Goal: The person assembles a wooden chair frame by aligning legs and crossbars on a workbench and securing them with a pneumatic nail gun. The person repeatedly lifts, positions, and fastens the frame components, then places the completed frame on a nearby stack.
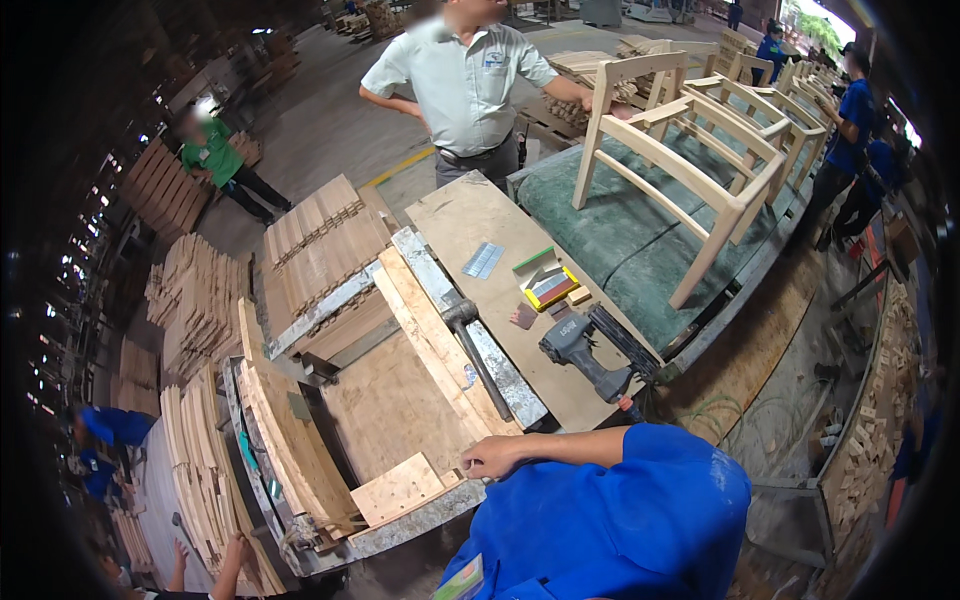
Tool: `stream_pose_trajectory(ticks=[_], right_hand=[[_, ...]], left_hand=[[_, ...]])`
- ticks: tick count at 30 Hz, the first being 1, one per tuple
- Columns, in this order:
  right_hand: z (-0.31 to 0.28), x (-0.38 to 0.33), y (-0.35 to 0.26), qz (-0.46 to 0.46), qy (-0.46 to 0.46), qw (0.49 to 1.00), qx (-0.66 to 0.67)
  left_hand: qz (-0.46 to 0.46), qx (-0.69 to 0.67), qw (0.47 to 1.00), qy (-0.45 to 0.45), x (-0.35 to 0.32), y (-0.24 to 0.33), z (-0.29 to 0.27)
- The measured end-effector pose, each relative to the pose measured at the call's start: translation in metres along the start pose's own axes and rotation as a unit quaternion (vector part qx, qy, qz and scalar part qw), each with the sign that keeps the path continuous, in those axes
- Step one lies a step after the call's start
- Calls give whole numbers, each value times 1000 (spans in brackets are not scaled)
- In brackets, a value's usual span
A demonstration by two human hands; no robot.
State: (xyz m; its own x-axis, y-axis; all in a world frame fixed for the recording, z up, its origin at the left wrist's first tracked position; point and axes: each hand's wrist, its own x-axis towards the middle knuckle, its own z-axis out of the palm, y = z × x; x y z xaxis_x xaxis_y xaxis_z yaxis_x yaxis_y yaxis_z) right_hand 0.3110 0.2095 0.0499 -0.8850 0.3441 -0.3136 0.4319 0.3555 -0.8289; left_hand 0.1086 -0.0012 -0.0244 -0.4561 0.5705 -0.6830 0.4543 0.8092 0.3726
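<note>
My right arm reaches leftward across the front, and my right hand [489, 457] rests at the near edge of a wooden assembly frame [447, 366]. Its fingers are curled, and what lies under them is hidden. Just left of the fingers a light wooden block [398, 490] lies in the frame's near corner. A hammer [474, 345] lies along the frame's right rail, head away from me. Right of it, a grey nail gun [590, 355] lies on the board-topped bench [450, 215]. My left hand is out of view.
Beyond the nail gun are a yellow-edged box [551, 290], sandpaper pieces [523, 316] and nail strips [483, 260]. A wooden chair frame [690, 170] stands on a green table, touched by a person in a light shirt [460, 90]. Stacked slats [200, 300] stand left; another person's hands show lower left.
</note>
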Motion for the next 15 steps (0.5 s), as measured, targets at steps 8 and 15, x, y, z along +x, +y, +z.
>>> stream_pose_trajectory(ticks=[8,15], right_hand=[[-13,17,-5,-8,3,1000,3],[0,22,-4,-23,-36,999,-15]], left_hand=[[-22,-5,1000,3,-1,-2,1],[-31,-13,999,6,-2,-3,2]])
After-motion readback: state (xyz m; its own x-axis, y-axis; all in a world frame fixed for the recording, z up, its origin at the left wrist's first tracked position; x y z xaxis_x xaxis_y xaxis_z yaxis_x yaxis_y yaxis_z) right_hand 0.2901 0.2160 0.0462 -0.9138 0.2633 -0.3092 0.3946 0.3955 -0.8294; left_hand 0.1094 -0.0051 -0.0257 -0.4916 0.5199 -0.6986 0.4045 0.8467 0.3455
